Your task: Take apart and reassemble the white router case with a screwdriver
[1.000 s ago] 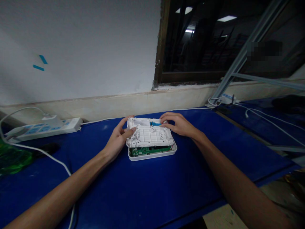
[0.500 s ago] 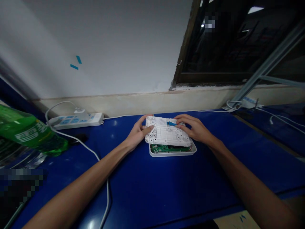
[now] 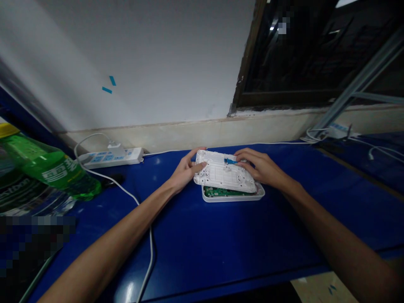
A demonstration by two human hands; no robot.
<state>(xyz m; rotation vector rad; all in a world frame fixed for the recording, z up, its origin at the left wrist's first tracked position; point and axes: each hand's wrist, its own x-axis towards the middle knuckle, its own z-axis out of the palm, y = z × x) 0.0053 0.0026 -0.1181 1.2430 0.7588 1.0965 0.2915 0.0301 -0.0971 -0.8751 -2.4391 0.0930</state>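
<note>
A white perforated plastic cover (image 3: 222,176) is tilted over a shallow white housing (image 3: 233,199) on the blue tabletop. Between the two, part of a green circuit board (image 3: 217,191) shows. My left hand (image 3: 186,171) grips the cover's left edge, thumb on top and the other fingers behind. At the upper right edge, my right hand (image 3: 259,166) holds the cover, its fingertips beside a small blue piece (image 3: 230,161) on it. Whether those fingertips also pinch the blue piece, I cannot tell.
On the left stand a green bottle (image 3: 53,168) and a white power strip (image 3: 116,157) by the wall. A white cable (image 3: 150,248) runs down the tabletop under my left forearm. A metal frame post (image 3: 350,90) rises at the right.
The camera view has shifted, so the scene sits slightly further right. The cover is a little more slanted over the housing, its right side lower. Both hands keep their hold.
</note>
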